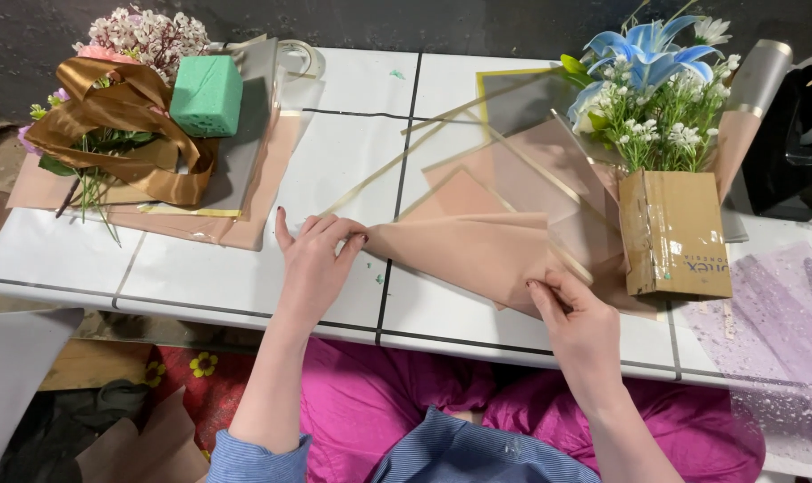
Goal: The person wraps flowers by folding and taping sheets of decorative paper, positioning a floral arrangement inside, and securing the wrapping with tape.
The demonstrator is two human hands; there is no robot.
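Left hand [315, 259] pinching the pointed left corner of a peach wrapping sheet [477, 250], thumb and fingers closed narrowly on the tip. Right hand [578, 315] gripping the same sheet at its lower right edge, fingertips tucked under a fold — the pads themselves hidden by the paper. Sheet lying flat on the white table [209, 268], stretched between the two hands near the table's front edge.

Behind it, more translucent sheets [531, 152] in peach and grey with gold borders, overlapping so that where one ends and the next begins is hard to tell. To the right, touching those sheets, a cardboard box [674, 233] standing upright and holding a bouquet of blue lilies [643, 54] and small white flowers; stems hidden inside the box. Beyond the box, a rolled grey sheet [764, 76] and a dark object at the right edge, cut off and not identifiable. Lilac spotted tulle [782, 331] draped over the table's right corner, running out of view.

At far left, well apart from the hands, a stack of peach and grey paper [245, 188] carrying a green foam block [207, 96], a brown satin ribbon [120, 125] in loops and pink-white flowers [147, 36] — partly buried under the ribbon. A tape roll [299, 58] behind the block, mostly hidden.

Below the table edge, pink fabric over the lap and blue striped sleeves, cut off by the bottom of the view.
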